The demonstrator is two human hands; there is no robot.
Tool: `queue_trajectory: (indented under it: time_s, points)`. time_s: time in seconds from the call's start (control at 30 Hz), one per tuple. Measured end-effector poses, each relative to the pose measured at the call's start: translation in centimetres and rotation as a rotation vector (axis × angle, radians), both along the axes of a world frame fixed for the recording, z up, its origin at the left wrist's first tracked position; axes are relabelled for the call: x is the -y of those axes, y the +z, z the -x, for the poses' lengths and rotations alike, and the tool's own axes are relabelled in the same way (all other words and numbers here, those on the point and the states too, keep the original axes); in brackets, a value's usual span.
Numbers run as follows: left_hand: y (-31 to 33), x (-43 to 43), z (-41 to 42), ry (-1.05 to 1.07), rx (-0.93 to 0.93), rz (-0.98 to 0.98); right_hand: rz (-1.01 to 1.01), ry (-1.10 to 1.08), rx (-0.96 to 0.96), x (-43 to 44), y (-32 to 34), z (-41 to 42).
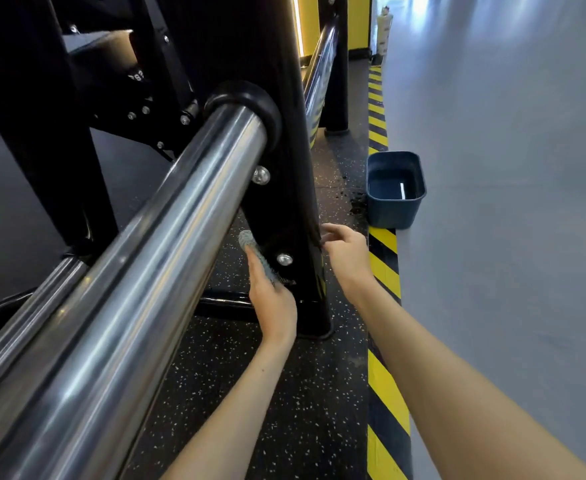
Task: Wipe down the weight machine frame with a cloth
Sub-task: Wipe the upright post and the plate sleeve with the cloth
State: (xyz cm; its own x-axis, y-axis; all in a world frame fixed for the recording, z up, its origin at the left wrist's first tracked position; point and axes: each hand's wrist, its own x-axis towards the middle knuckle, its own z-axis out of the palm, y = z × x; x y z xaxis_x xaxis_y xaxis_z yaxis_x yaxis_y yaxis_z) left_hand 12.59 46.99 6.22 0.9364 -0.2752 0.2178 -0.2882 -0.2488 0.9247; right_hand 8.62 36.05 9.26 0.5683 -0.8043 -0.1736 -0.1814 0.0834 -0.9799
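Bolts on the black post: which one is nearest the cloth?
The lower bolt, just right of the cloth under the left hand. The upper bolt sits higher, by the chrome bar.

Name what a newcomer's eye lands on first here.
The broad chrome bar runs diagonally from lower left to the black upright post. Beneath it, the left hand presses a grey cloth to the post; a blue tub holding water sits on the floor at right.
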Motion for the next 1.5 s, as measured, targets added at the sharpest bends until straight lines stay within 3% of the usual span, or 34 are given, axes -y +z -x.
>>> queue_trajectory:
  time_s: [0.13, 0.23, 0.33, 0.47, 0.53, 0.73, 0.87, 1.03, 1.13, 1.23, 1.37, 1.5]
  points:
    - [3.0, -1.0, -1.2, -0.132, -0.059, -0.036, 0.079, 0.165, -0.135, 0.9, -1.2, 0.9]
    - [6.4, -0.4, -2.1, -0.100, 0.074, 0.089, 0.119, 0.258, -0.216, 0.0, -1.4, 0.6]
    - [3.7, -0.5, -1.5, -0.083, 0.154, 0.044, 0.138, 0.244, -0.221, -0.4, -1.6, 0.5]
    - [-3.3, -1.2, 1.0, -0.095, -0.212, -0.114, 0.168, 0.190, -0.201, -0.1, -2.0, 0.7]
    - [-3.5, -0.8, 1.9, -0.054, -0.262, -0.096, 0.173, 0.183, -0.193, -0.1, -2.2, 0.3]
    - [0.2, 0.8, 3.3, 0.052, 0.246, 0.055, 0.136, 0.174, -0.159, -0.4, -3.0, 0.1]
    - [-2.3, 0.8, 4.7, -0.229, 0.651, -0.216, 0.094, 0.147, -0.110, -0.1, -3.2, 0.3]
    - [-2.8, 0.1, 2.7, -0.215, 0.902, -0.353, 0.106, 0.189, -0.159, 1.3, -4.7, 2.0]
    - [-2.8, -0.8, 0.0, -0.023, 0.799, -0.224, 0.082, 0.222, -0.197, 1.6, -4.8, 2.8]
    - [-3.6, -0.5, -0.3, 0.009, 0.704, -0.160, 0.069, 0.242, -0.222, 1.3, -4.4, 2.7]
    - [-5.5, -0.5, 0.0, -0.009, 0.104, -0.145, 0.016, 0.215, -0.145, 0.2, -4.4, 0.9]
    - [-7.6, -0.7, -1.0, -0.148, -0.138, -0.261, 0.080, 0.240, -0.207, 0.0, -4.8, 0.4]
